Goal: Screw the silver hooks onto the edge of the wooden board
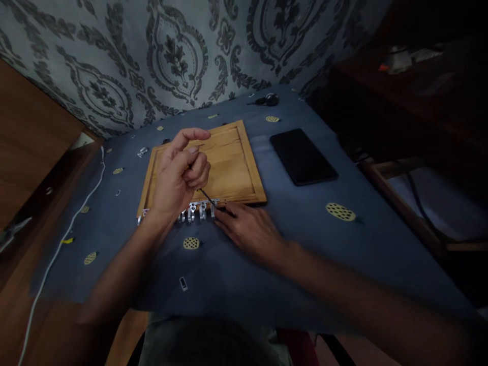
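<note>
My left hand (183, 170) is closed over the wooden board, its index finger curled outward. From under its fist a thin dark screwdriver (206, 196) slants down to the board's near edge; its handle is mostly hidden. A framed wooden board (232, 168) lies flat on the table. Along its near edge runs a metal rail with several silver hooks (191, 212). My right hand (251, 229) rests at the rail's right end, fingertips closed against the last hook (213, 210), beside the screwdriver's tip. Its thumb is hidden.
A black phone or tablet (303, 156) lies right of the board. Behind it is a dark object with a thin shaft (269, 99). Small metal parts (142, 152) lie left of the board. A white cable (82, 206) runs along the left side. An open drawer (419, 203) stands at right.
</note>
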